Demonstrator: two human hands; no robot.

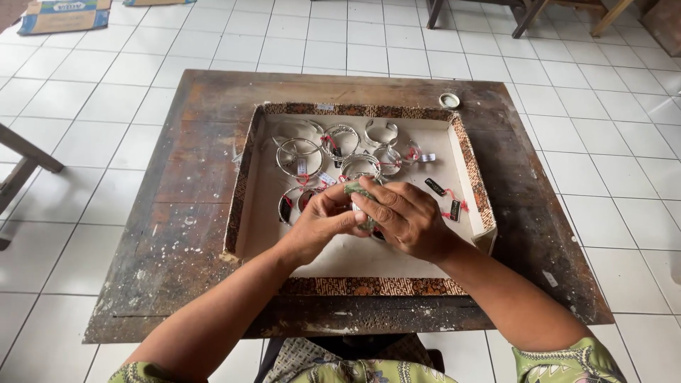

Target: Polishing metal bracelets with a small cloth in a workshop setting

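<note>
My left hand (320, 221) and my right hand (406, 218) meet over a shallow box lid (245, 177) with a patterned rim. Together they grip a silver bangle and a small green cloth (358, 191), which is pressed against the metal between my fingers. Most of that bangle is hidden by my hands. Several more silver bangles (298, 157) with red strings and small tags lie in the far half of the lid. Two loose dark tags (445, 198) with red strings rest near the lid's right wall.
The lid sits on a worn, paint-stained wooden table (177, 241) on a white tiled floor. A small round white cap (449, 100) lies at the table's far right. Cardboard (64, 15) lies on the floor far left; wooden furniture legs (528, 15) stand at the back.
</note>
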